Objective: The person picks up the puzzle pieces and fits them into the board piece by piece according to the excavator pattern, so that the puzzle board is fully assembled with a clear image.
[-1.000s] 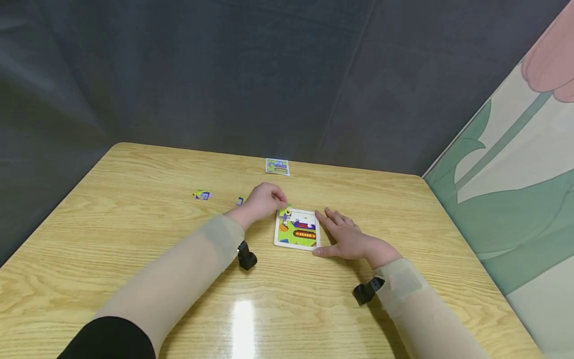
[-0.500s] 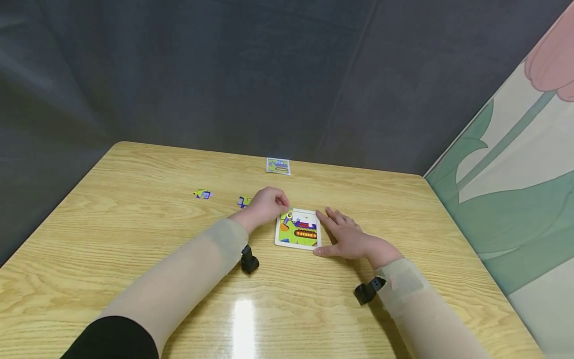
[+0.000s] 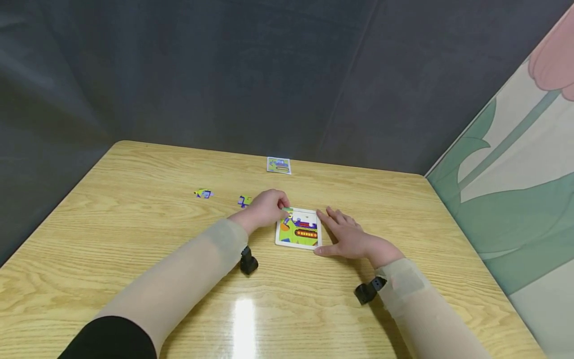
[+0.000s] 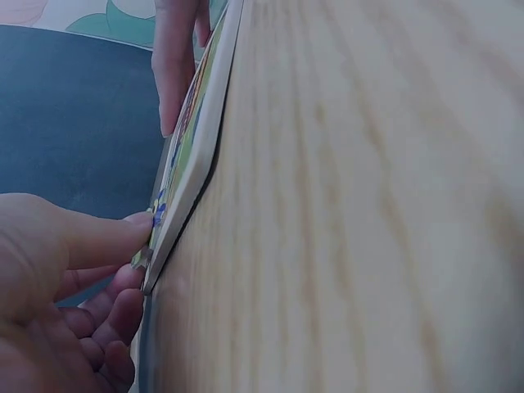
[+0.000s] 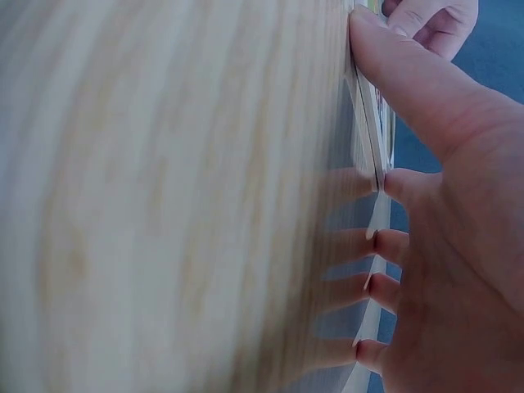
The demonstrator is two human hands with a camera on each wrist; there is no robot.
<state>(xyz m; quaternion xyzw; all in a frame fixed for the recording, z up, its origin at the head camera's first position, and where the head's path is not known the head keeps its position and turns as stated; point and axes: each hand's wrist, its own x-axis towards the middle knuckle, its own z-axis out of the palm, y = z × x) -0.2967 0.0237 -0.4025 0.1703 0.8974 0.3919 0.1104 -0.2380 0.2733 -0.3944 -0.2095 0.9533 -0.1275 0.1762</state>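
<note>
The puzzle board [image 3: 298, 230] is flanked by the left hand [image 3: 265, 205] at its far-left corner and the right hand [image 3: 347, 237] along its right edge. Two loose pieces [image 3: 244, 201] [image 3: 203, 193] dot the desk [image 3: 134, 239] to the left, a card [image 3: 278, 165] lies far; the near desk lies open.

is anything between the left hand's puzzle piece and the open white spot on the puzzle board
Nothing visible. The left hand presses a small green puzzle piece at the far left corner of the white square puzzle board, beside the bare white gap. The right hand only steadies the board's right edge.
</note>
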